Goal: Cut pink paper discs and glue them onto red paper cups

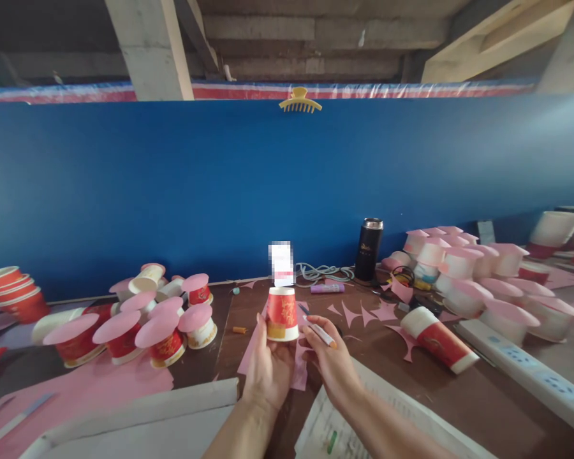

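A red paper cup (282, 311) with gold print stands upside down in my left hand (269, 370), whose thumb and fingers close round its sides. The cup's white base faces up. My right hand (333, 360) is closed on a white marker pen (321, 331) with an orange end. Its fingertips are close beside the cup's right side; I cannot tell whether the pen touches it. A small orange cap (240, 329) lies on the brown table to the left. Beneath my left hand are pink paper pieces (299, 376).
Cups topped with pink discs crowd the left (160, 331) and right (502, 315). A black flask (368, 248), a purple tube (328, 289) and pink scraps (349, 313) sit behind. A tipped cup (440, 341) and a power strip (530, 363) lie right. A blue partition (220, 185) borders the table.
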`<state>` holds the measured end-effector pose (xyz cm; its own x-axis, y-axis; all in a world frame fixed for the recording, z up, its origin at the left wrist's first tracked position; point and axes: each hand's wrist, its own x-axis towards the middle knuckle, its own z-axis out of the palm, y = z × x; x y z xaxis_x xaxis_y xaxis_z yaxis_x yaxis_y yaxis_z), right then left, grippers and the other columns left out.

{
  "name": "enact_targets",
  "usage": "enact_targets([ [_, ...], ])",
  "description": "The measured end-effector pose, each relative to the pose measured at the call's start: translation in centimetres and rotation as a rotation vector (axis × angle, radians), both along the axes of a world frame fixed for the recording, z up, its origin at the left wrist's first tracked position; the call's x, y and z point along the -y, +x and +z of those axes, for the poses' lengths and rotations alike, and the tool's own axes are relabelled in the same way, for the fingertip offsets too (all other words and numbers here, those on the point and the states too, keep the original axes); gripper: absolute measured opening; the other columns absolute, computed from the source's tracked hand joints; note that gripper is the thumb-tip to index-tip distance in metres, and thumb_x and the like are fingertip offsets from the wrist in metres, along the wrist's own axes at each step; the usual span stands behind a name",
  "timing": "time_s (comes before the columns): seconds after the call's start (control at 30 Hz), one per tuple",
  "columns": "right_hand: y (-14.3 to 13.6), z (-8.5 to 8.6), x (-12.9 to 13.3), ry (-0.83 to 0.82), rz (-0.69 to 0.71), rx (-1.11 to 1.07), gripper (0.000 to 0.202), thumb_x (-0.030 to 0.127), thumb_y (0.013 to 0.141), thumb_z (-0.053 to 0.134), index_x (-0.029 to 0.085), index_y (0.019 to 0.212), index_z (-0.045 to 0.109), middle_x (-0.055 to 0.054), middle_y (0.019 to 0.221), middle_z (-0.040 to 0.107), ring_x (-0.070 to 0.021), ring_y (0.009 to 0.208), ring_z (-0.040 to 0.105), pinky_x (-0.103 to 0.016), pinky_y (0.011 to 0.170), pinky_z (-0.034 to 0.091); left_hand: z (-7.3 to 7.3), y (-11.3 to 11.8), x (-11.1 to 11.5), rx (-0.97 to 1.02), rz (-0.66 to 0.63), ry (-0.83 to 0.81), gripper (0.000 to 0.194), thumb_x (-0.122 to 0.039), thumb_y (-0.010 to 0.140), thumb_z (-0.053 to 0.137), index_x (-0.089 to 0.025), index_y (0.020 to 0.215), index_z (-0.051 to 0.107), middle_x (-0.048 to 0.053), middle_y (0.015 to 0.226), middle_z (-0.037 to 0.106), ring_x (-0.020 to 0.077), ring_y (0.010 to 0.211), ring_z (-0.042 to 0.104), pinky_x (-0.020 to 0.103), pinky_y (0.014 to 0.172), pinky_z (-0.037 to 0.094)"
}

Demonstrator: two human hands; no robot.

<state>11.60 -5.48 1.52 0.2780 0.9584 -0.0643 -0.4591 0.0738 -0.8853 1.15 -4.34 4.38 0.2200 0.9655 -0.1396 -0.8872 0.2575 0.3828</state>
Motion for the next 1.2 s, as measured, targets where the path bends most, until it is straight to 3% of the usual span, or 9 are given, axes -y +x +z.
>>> enact_targets([
  [0.17,0.9,-0.3,-0.2,0.160,-0.140,0.313,0.030,0.039,0.077,0.069,0.024,0.100,0.056,0.000,0.081,0.063,-0.0135,0.063,0.060,-0.021,0.048,0.045,-0.1,-1.1,-0.9,0.005,0.080,-0.070,0.030,-0.036,0.089,0.052,-0.011,0.100,0.064,0.011,0.089,0.071,0.0177,0.078,0.068,0.029,0.071,0.056],
  [0.37,1.0,0.2,0.3,0.186,-0.129,0.382,0.026,0.042,0.086,0.058,0.022,0.103,0.053,-0.003,0.088,0.064,-0.0101,0.056,0.054,-0.021,0.046,0.042,-1.2,-0.9,-1.3,-0.002,0.139,-0.037,0.019,-0.029,0.083,0.062,-0.014,0.096,0.064,0.008,0.094,0.071,0.0165,0.083,0.068,0.028,0.075,0.054],
  [0.53,1.0,0.8,1.0,0.284,-0.124,0.470,0.026,0.040,0.089,0.053,0.022,0.108,0.057,-0.003,0.083,0.063,-0.0094,0.052,0.051,-0.022,0.047,0.043,-1.7,-0.8,-1.5,0.007,0.082,-0.133,0.028,-0.037,0.085,0.058,-0.016,0.100,0.064,0.010,0.103,0.070,0.0188,0.094,0.066,0.029,0.079,0.054],
  [0.73,1.5,1.4,2.2,0.445,-0.156,0.650,0.024,0.032,0.087,0.057,0.024,0.108,0.065,-0.008,0.104,0.065,-0.0168,0.073,0.060,-0.027,0.059,0.049,-1.9,-0.6,-1.5,-0.067,0.075,-0.190,0.033,-0.037,0.086,0.054,-0.019,0.114,0.061,0.010,0.112,0.068,0.0188,0.099,0.066,0.032,0.083,0.053],
  [0.9,1.8,1.9,2.7,0.525,-0.190,0.815,0.023,0.024,0.087,0.056,0.026,0.108,0.065,-0.007,0.101,0.067,-0.0198,0.082,0.063,-0.033,0.072,0.052,-1.8,-0.2,-1.3,-0.047,0.064,-0.112,0.036,-0.035,0.087,0.054,-0.018,0.118,0.059,0.012,0.122,0.063,0.0233,0.112,0.060,0.036,0.092,0.050],
  [1.2,2.4,2.5,2.4,0.611,-0.340,0.992,0.024,0.019,0.087,0.055,0.026,0.108,0.064,-0.006,0.104,0.069,-0.0222,0.099,0.064,-0.037,0.090,0.049,-1.7,1.1,-0.2,-0.124,0.065,0.030,0.038,-0.026,0.086,0.056,-0.015,0.122,0.057,0.014,0.122,0.063,0.0228,0.112,0.060,0.034,0.097,0.048],
])
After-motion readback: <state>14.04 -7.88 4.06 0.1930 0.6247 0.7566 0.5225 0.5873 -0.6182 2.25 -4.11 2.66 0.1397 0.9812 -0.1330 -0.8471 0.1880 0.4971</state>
